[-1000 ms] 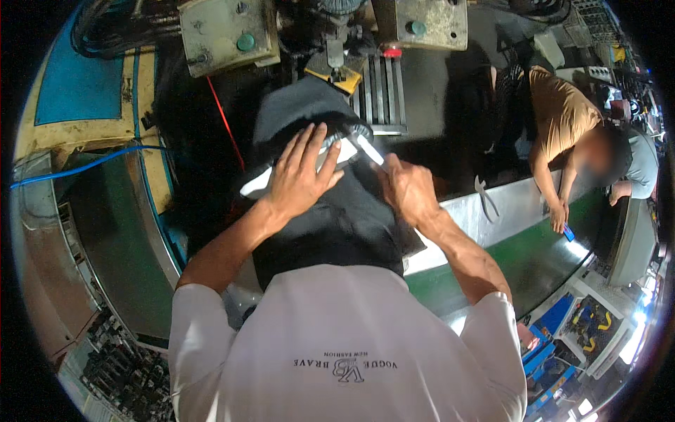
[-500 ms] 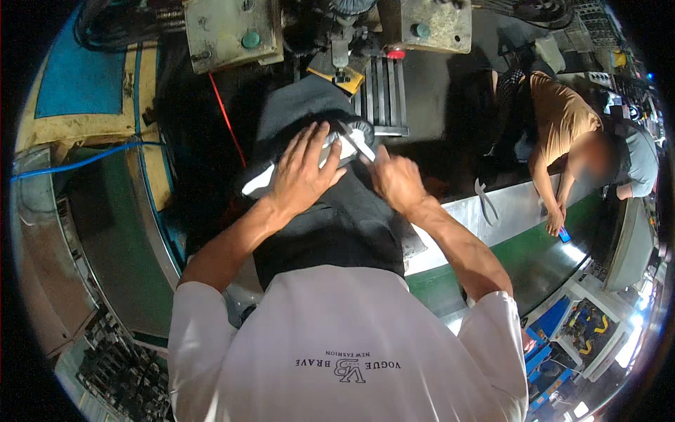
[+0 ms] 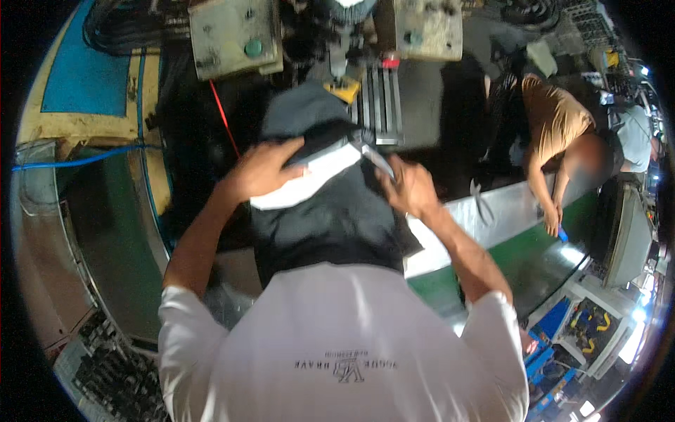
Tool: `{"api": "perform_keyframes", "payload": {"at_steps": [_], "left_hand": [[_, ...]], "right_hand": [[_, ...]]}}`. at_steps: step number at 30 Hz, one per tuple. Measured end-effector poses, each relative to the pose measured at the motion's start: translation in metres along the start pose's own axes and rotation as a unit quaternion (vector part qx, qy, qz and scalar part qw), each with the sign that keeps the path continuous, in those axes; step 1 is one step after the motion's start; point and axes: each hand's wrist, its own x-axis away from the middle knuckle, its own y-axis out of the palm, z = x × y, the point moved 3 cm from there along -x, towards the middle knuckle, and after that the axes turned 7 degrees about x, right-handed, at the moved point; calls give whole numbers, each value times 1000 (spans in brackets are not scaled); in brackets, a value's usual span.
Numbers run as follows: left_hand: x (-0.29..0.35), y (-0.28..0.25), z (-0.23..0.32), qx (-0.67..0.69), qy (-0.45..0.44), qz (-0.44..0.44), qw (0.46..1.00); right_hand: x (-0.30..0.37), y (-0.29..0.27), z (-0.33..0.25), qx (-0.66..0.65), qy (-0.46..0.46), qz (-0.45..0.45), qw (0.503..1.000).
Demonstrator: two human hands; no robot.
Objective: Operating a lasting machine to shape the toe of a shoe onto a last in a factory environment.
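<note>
A white strip (image 3: 309, 184) with a smooth, bright face slants over the dark cloth (image 3: 323, 235) on my lap. My left hand (image 3: 261, 171) is at its upper left edge, one digit over the strip and the other fingers stretched above it. In my right hand (image 3: 411, 188) is a slim, pale, knife-like tool (image 3: 380, 160), its far end close to the strip's right end. Blur hides the tool's exact kind. Just beyond the strip lies a dark grey cloth-like piece (image 3: 306, 112).
Pliers (image 3: 481, 204) lie on the metal ledge beside a green surface (image 3: 513, 260) at right. Ahead stand machine boxes with green buttons (image 3: 253, 48) and a slatted metal rack (image 3: 380, 105). A co-worker in an orange top (image 3: 555, 109) leans in at right, a blue item in hand.
My left hand has shifted left, off the strip's middle, and more of the white face shows. My right hand has moved slightly right and down with the tool.
</note>
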Motion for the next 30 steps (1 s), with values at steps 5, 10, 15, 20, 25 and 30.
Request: {"api": "perform_keyframes", "payload": {"at_steps": [5,10,15,20,25,30], "left_hand": [[4,33,-12,153,35,-57,986],[1,46,16,159,-8,-74,985],[6,45,35,197,-68,-53,977],[7,62,32,177,-55,-26,982],[37,58,43,194,-47,43,979],[87,51,48,119,-35,198,972]], "right_hand": [[41,-3,7,-161,79,158,971],[40,4,-1,-155,87,340,924],[16,24,17,13,93,156,983],[17,46,20,-141,123,187,964],[30,52,40,-64,121,89,987],[55,58,34,-214,184,153,947]]}}
